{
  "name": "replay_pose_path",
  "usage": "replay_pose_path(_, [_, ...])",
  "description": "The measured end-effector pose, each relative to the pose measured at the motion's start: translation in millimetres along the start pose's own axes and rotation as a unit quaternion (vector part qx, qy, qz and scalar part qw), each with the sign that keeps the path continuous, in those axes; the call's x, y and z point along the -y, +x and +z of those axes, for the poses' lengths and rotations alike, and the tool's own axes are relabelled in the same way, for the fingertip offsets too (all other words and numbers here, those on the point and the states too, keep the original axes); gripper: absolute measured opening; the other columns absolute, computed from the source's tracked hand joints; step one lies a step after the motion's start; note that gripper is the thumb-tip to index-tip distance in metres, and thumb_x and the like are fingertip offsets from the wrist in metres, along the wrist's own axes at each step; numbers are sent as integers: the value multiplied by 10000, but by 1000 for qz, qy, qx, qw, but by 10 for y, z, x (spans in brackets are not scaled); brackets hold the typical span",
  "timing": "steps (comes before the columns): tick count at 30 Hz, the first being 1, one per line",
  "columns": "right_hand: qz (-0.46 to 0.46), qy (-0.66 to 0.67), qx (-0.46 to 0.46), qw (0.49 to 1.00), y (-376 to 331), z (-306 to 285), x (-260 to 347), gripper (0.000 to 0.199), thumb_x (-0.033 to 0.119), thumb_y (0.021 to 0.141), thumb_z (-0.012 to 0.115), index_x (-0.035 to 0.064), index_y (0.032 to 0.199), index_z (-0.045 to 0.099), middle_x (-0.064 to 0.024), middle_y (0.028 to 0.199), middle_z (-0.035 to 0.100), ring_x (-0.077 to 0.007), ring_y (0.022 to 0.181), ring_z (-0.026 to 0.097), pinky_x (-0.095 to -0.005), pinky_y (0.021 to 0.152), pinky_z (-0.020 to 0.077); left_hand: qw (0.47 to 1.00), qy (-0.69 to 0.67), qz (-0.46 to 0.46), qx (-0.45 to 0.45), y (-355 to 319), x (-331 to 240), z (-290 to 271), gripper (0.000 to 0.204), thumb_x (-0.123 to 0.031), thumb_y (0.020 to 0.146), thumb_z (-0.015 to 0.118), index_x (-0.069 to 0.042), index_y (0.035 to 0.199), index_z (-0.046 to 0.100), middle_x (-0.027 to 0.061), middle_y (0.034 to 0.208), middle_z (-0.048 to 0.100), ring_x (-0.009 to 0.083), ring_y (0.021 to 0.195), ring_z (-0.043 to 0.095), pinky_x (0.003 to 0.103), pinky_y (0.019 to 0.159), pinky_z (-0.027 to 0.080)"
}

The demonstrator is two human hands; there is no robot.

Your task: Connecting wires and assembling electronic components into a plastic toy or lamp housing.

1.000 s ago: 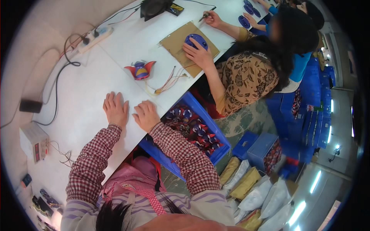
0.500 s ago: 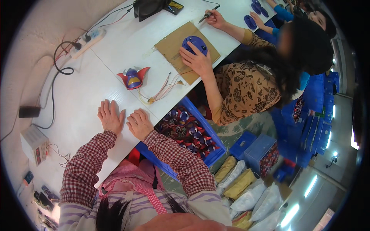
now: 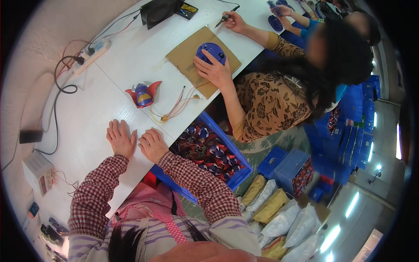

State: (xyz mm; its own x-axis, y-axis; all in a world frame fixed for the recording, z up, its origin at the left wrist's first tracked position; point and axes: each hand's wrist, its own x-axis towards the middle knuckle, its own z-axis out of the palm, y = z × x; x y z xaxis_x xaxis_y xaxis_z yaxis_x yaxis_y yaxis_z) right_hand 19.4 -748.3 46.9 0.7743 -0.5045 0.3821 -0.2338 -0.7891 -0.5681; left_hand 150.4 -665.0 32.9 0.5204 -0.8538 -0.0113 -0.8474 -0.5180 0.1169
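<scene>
My left hand [image 3: 121,139] lies palm down on the white table [image 3: 100,105], fingers stretched out, holding nothing. Beside it, close to the table edge, my right hand [image 3: 152,145] rests with its fingers loosely bent and apart, nothing visible in it. Just beyond both hands stands a purple toy figure part [image 3: 142,95] with a red winged collar and a yellow chest. Thin wires [image 3: 174,109] trail from it to the right across the tabletop.
A co-worker at right holds a soldering iron [image 3: 222,19] and steadies a round blue part [image 3: 211,53] on cardboard [image 3: 181,56]. Below the edge, a blue crate [image 3: 233,174] holds several toy parts. A power strip [image 3: 95,56] and a small boxed meter [image 3: 38,171] stand left.
The whole view has shifted slightly. My hands stay resting on the table. Farther right, another person's hand has lifted a blue part off the table.
</scene>
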Motion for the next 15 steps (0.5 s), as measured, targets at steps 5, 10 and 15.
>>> replay_pose_path(5, [6,-15,11,1000,17,64,-43,223,139,768,597,39,960,544,-103,1011,510,-276,1027,456,-444,1014,328,1000,-5,0,5,45,18,46,577,-340,873,505,-13,1319,338,216,1400,256,376,1312,218,473,1065,168])
replay_pose_path(10, [21,-32,32,999,52,150,-92,251,143,758,602,34,977,544,-113,1020,504,-282,1028,454,-446,1016,326,1000,-9,-2,5,110,49,120,583,-348,875,501,-7,1320,338,219,1396,263,376,1314,220,475,1069,166])
replay_pose_path(15, [-9,-22,-20,1000,-19,148,10,232,127,769,582,30,975,535,-121,1025,495,-287,1039,444,-447,1038,305,999,-14,-22,40,5,49,63,586,-357,877,499,-3,1316,345,222,1394,270,377,1317,222,474,1074,164])
